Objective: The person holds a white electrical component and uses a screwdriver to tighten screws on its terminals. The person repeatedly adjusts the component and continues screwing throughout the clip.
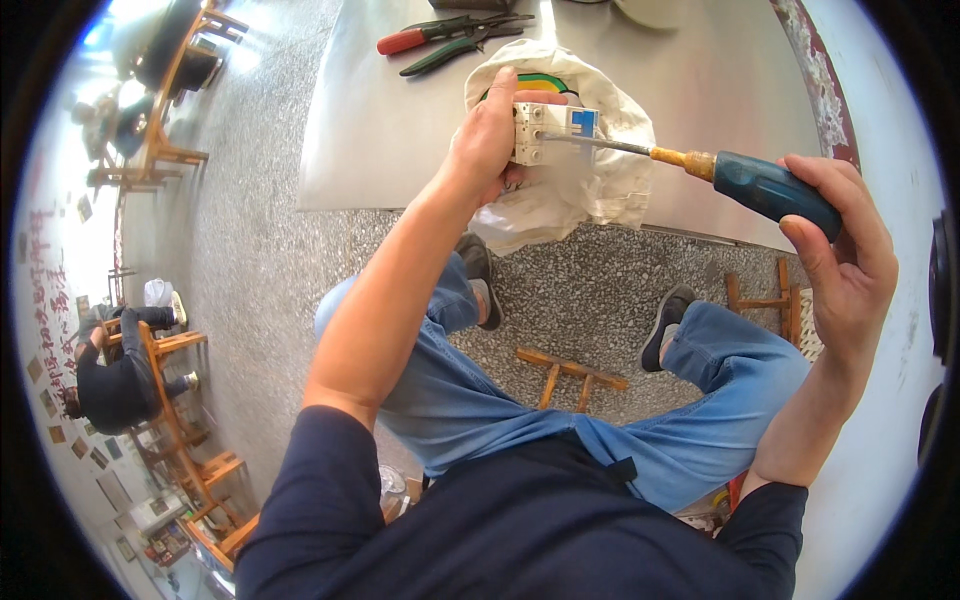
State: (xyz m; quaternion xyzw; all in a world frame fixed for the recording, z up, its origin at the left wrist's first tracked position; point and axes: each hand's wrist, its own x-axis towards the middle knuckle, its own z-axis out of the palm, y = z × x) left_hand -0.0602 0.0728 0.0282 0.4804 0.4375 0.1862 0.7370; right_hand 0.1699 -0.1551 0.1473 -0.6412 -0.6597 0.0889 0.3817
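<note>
My left hand point(488, 135) is closed round a white circuit breaker point(528, 134) with a blue mark on its side. Thick wire in green and yellow point(540, 82) curves behind it. Between the fingers of my right hand point(842, 240) is the dark blue handle of a screwdriver point(765, 190). Its long metal shaft runs leftward, and the tip reaches the breaker's terminal face. Whether the tip sits in a screw I cannot tell. A crumpled off-white cloth point(625, 120) lies under and around the breaker, hanging over the near table edge.
Pliers with red and green handles point(430, 40) lie farther back on the metal-topped table point(360, 130). A small wooden stool point(570, 368) stands on the speckled floor between my legs. Far left, another person point(115, 380) sits among wooden chairs point(165, 370).
</note>
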